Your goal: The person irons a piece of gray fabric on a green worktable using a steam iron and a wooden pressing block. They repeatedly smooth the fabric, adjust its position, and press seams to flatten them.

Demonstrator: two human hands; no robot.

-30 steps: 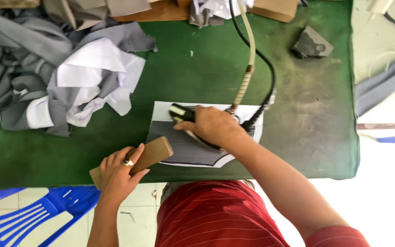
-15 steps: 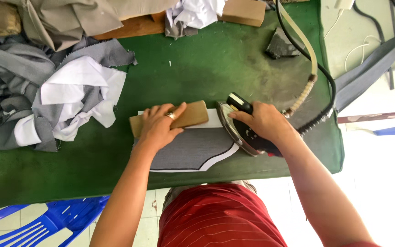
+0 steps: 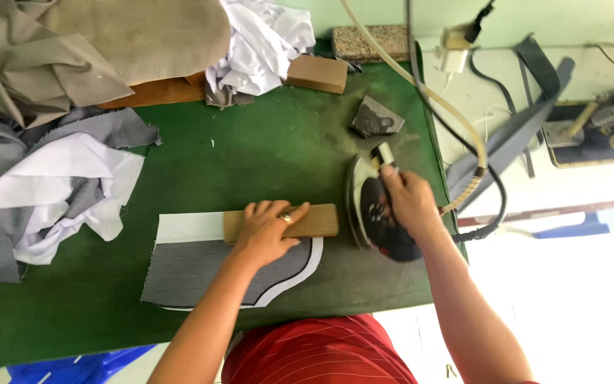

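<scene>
Fabric piece (image 3: 214, 274), grey with a white border and a curved cut, lies flat near the bench's (image 3: 264, 156) front edge, just ahead of the person's red shirt (image 3: 318, 352). Its upper white strip is pinned by a wooden block (image 3: 318, 220) laid along it. The left hand (image 3: 268, 231) rests palm down on that block, fingers (image 3: 261, 210) spread over its top and not wrapped round it, pressing it flat; the weight seems meant to keep the strip flat and stop the cloth from sliding.

Just to the right of the block, toward the bench's right edge, the right hand (image 3: 406, 199) has its fingers closed round the handle of a dark iron (image 3: 374, 213). The iron is tipped on its side, its soleplate facing the block's end and off the cloth, so heat is kept away from the fabric for now. Its hose (image 3: 421, 92) and a black cable (image 3: 495, 192) trail off past the right edge.

Farther back, a small dark fabric scrap (image 3: 376, 117) sits near the right edge, close to the iron's path. At the far edge lie a second wooden block (image 3: 318, 73) and a speckled slab (image 3: 371, 43). White rags (image 3: 261, 43) and beige cloth (image 3: 108, 43) heap at the far left corner, and grey and white pieces (image 3: 44, 192) crowd the left edge, well apart from the fabric piece.
</scene>
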